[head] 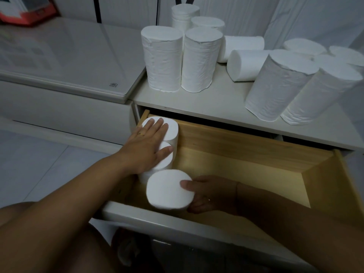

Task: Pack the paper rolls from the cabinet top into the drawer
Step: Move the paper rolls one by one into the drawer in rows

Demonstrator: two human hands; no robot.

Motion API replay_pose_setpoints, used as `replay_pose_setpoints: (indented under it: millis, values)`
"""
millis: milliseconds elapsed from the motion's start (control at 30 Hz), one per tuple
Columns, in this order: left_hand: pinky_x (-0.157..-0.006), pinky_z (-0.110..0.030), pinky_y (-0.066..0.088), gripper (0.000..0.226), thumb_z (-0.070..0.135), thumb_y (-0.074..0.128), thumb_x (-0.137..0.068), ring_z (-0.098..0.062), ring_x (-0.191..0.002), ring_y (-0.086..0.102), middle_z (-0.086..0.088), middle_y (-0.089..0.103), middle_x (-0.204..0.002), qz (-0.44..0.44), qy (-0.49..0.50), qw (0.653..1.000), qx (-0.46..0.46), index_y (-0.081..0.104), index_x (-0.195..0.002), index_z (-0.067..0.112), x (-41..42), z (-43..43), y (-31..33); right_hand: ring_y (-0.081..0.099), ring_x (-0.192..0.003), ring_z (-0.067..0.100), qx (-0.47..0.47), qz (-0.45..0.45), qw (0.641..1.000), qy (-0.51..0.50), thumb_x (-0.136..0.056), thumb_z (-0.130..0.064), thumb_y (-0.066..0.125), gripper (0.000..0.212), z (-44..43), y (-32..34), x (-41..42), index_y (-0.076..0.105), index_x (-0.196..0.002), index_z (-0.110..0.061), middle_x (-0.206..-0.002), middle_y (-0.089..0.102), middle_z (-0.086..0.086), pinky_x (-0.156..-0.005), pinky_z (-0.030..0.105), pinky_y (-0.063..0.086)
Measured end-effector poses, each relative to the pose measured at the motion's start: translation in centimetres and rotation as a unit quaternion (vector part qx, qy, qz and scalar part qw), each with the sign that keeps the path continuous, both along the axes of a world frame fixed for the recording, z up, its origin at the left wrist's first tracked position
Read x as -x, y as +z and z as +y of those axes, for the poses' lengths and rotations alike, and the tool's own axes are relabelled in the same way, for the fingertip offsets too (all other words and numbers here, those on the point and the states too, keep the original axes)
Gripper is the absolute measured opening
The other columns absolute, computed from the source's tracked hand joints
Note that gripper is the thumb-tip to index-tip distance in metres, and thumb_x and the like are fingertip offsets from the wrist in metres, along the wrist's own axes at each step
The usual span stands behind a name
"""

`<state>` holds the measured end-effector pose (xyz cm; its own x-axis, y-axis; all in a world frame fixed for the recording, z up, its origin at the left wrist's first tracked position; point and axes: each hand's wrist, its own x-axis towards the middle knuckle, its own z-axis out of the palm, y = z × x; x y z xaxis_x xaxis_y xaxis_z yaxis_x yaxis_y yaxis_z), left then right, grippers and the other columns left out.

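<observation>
The wooden drawer stands pulled out below the white cabinet top. Two white paper rolls stand upright along its left wall, the far roll and a middle roll behind my hand. My left hand lies flat with straight fingers on their tops. My right hand grips a third roll upright at the drawer's front left corner, thumb on its top. Several more rolls stand or lie on the cabinet top, such as the left one and a right one.
A low white unit with a glossy lid adjoins the cabinet on the left. A red and white box sits at the back left. The drawer's white front panel is close to my knees. A pale curtain hangs behind the rolls.
</observation>
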<state>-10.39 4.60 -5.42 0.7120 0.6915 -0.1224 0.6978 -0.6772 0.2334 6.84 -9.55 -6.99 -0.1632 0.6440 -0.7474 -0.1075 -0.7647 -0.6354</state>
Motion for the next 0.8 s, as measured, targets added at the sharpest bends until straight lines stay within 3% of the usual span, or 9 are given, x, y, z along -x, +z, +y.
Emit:
replay_pose_setpoints:
  millis: [133, 233, 333, 467, 567, 633, 733, 767, 800]
  values:
    - [-0.118, -0.034, -0.005, 0.071, 0.052, 0.029, -0.096, -0.016, -0.146, -0.012, -0.001, -0.008, -0.161, -0.003, 0.004, 1.000, -0.007, 0.000, -0.152, 0.020, -0.1, -0.1, -0.1, 0.064, -0.100, 0.026, 0.000, 0.001, 1.000, 0.010, -0.084, -0.035, 0.064, 0.037, 0.9, 0.0, 2.8, 0.056, -0.112, -0.013, -0.106, 0.066, 0.013, -0.090, 0.035, 0.053]
    - [-0.118, -0.034, -0.004, 0.070, 0.052, 0.030, -0.096, -0.017, -0.147, -0.012, -0.001, -0.008, -0.161, -0.002, 0.007, 1.000, -0.009, 0.001, -0.152, 0.019, -0.1, -0.1, -0.1, 0.062, -0.090, 0.021, -0.009, 0.013, 1.000, 0.015, -0.086, -0.035, 0.062, 0.047, 1.3, 0.3, 4.2, 0.051, -0.124, -0.009, -0.097, 0.063, 0.009, -0.092, 0.035, 0.051]
    - [-0.119, -0.035, -0.003, 0.070, 0.052, 0.029, -0.096, -0.017, -0.147, -0.012, -0.001, -0.008, -0.161, -0.002, 0.006, 1.000, -0.009, 0.001, -0.152, 0.019, -0.1, -0.2, -0.1, 0.061, -0.080, 0.017, -0.023, 0.017, 0.999, 0.025, -0.088, -0.035, 0.060, 0.050, 1.8, 0.6, 5.2, 0.049, -0.128, -0.007, -0.095, 0.063, 0.010, -0.085, 0.031, 0.053]
    - [-0.119, -0.035, -0.003, 0.070, 0.052, 0.029, -0.096, -0.015, -0.146, -0.013, 0.001, -0.009, -0.161, -0.012, 0.000, 1.000, -0.009, 0.001, -0.152, 0.021, 0.3, -0.3, -0.1, 0.059, -0.077, 0.017, -0.034, 0.019, 0.999, 0.036, -0.090, -0.033, 0.057, 0.049, 2.3, 0.8, 6.4, 0.047, -0.130, -0.008, -0.111, 0.063, 0.018, -0.067, 0.021, 0.054]
    - [-0.119, -0.036, -0.002, 0.069, 0.053, 0.028, -0.096, -0.014, -0.146, -0.013, 0.001, -0.009, -0.160, -0.012, -0.013, 1.000, -0.012, 0.000, -0.152, 0.022, 0.8, -0.2, -0.2, 0.048, -0.077, 0.023, -0.038, 0.026, 0.998, 0.031, -0.091, -0.031, 0.057, 0.046, 2.4, 0.8, 6.6, 0.047, -0.129, -0.008, -0.127, 0.054, 0.029, -0.069, 0.024, 0.050]
    - [-0.119, -0.035, -0.002, 0.069, 0.053, 0.028, -0.096, -0.013, -0.146, -0.014, 0.002, -0.009, -0.160, -0.013, -0.019, 1.000, -0.015, 0.000, -0.152, 0.023, 1.1, -0.1, -0.3, 0.049, -0.075, 0.022, -0.042, 0.030, 0.998, 0.040, -0.090, -0.032, 0.057, 0.047, 2.5, 0.7, 6.6, 0.047, -0.130, -0.008, -0.119, 0.061, 0.024, -0.067, 0.024, 0.052]
    - [-0.119, -0.035, -0.003, 0.069, 0.054, 0.026, -0.096, -0.012, -0.146, -0.015, 0.003, -0.009, -0.160, -0.013, -0.023, 0.999, -0.019, -0.001, -0.151, 0.023, 1.1, 0.0, -0.4, 0.061, -0.060, 0.010, -0.047, 0.036, 0.996, 0.071, -0.090, -0.035, 0.056, 0.050, 2.4, 0.7, 6.2, 0.046, -0.131, -0.008, -0.078, 0.069, 0.002, -0.057, 0.019, 0.053]
    - [-0.119, -0.034, -0.004, 0.069, 0.054, 0.026, -0.096, -0.012, -0.145, -0.015, 0.003, -0.010, -0.160, -0.013, -0.023, 0.999, -0.021, -0.001, -0.151, 0.023, 1.1, 0.0, -0.4, 0.064, -0.060, 0.011, -0.051, 0.026, 0.994, 0.096, -0.091, -0.038, 0.054, 0.050, 2.5, 0.8, 5.9, 0.046, -0.130, -0.008, -0.072, 0.069, 0.002, -0.063, 0.022, 0.055]
    - [-0.119, -0.033, -0.004, 0.069, 0.054, 0.025, -0.096, -0.012, -0.145, -0.015, 0.003, -0.010, -0.160, -0.014, -0.023, 0.999, -0.021, -0.002, -0.151, 0.023, 1.1, 0.0, -0.4, 0.068, -0.070, 0.019, -0.062, -0.006, 0.991, 0.120, -0.092, -0.040, 0.051, 0.048, 2.7, 1.0, 5.4, 0.048, -0.128, -0.009, -0.079, 0.071, 0.008, -0.075, 0.029, 0.056]
